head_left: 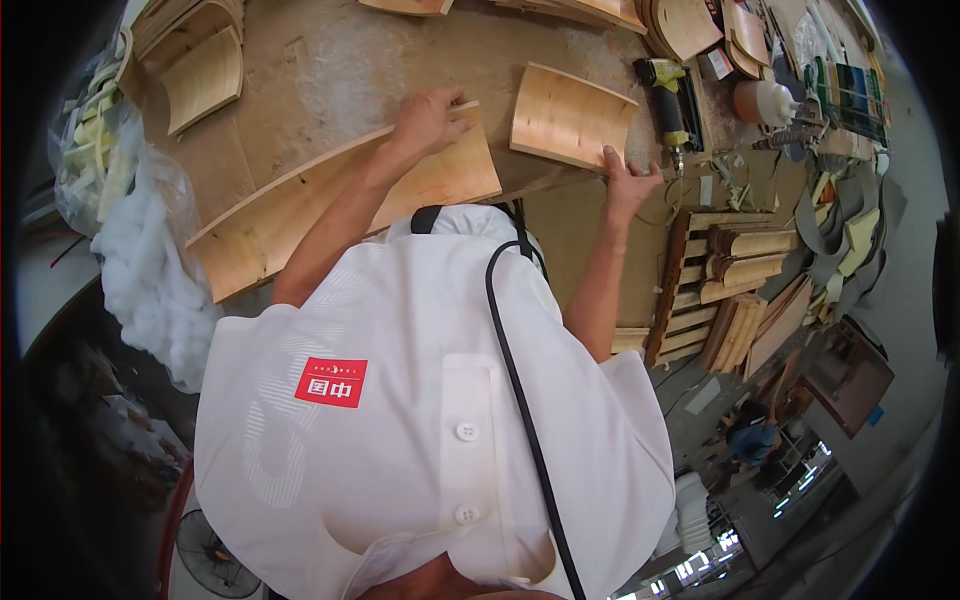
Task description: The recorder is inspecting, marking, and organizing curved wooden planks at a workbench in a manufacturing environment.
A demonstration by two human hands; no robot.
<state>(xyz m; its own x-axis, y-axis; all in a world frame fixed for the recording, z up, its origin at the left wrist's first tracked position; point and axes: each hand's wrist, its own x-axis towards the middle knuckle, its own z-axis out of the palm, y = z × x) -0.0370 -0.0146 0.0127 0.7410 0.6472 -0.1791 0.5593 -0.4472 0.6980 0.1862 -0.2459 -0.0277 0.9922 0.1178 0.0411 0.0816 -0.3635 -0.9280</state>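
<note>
A long curved plywood panel [300, 215] lies slantwise across the front of the worktable, close to my body. My left hand [428, 125] is bent over its far edge near the right end, fingers closed on the wood. To the right rests a shorter curved plywood panel [572, 112], separated from the long one by a small gap. At its near right corner is my right hand [630, 188], thumb against the wood and the other fingers spread away to the side. A green and black air stapler [668, 105] lies just beyond that hand.
More curved plywood pieces [205, 80] are stacked at the far left and far right [685, 25]. A glue bottle [762, 103] stands beyond the stapler. White stuffing [150, 270] hangs off the left side. Right of me, a wooden rack [672, 290] adjoins plywood pieces; another person [755, 440] is farther off.
</note>
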